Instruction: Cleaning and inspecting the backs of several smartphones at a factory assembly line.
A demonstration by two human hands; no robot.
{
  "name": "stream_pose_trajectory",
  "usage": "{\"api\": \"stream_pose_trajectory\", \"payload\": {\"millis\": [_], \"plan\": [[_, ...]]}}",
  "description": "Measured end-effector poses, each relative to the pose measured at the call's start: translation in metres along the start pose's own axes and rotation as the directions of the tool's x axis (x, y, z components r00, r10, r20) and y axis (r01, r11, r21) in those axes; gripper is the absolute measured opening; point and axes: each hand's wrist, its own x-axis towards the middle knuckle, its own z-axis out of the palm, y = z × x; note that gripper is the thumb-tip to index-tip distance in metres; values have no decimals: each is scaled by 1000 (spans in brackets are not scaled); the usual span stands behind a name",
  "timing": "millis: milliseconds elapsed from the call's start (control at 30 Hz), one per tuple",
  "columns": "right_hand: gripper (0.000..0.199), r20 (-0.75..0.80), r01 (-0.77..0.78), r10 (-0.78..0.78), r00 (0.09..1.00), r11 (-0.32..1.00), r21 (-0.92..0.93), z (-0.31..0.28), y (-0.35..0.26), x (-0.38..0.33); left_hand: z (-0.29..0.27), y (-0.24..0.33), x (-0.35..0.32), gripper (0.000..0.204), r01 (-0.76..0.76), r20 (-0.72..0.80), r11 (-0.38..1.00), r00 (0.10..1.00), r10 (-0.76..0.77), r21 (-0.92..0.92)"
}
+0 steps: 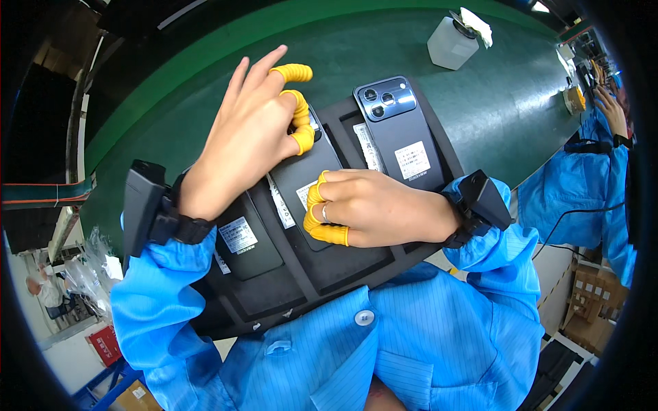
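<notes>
From my head view, the middle phone (303, 171) lies face down in a black tray (343, 267), between a phone on the left (266, 258) and a phone on the right (397, 133), which shows three lenses. My left hand (250, 123) is over its camera end, thumb and index tips drawn close together in yellow finger cots (303, 139), ring and little fingers stretched away. My right hand (387, 205) reaches across the lower part, its cotted fingertips bunched beside the white label (303, 194). My own fingers hide the tips, so I can't tell whether either hand is clamped on anything. A white bottle (451, 45) stands beyond, on the green bench (500, 116).
</notes>
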Motion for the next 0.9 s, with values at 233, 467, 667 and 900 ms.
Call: {"api": "stream_pose_trajectory", "payload": {"millis": [233, 467, 667, 900], "plan": [[10, -76, 62, -63, 995, 998, -10, 2, 1, 1, -9, -10, 1, 19, 40, 2, 985, 999, -40, -171], [16, 5, 13, -13, 1000, 1000, -6, -3, -1, 1, 2, -1, -1, 21, 5, -6, 1000, 1000, -5, -21], [18, 1, 1, -1, 1000, 1000, -25, -2, 0, 1, -2, -13, 2, 13, 110, 3, 984, 994, -111, -137], [17, 25, -26, 26, 999, 999, -33, -5, -6, 3, -84, -103, -19, 28, 239, -283, 853, 873, -399, -464]]}}
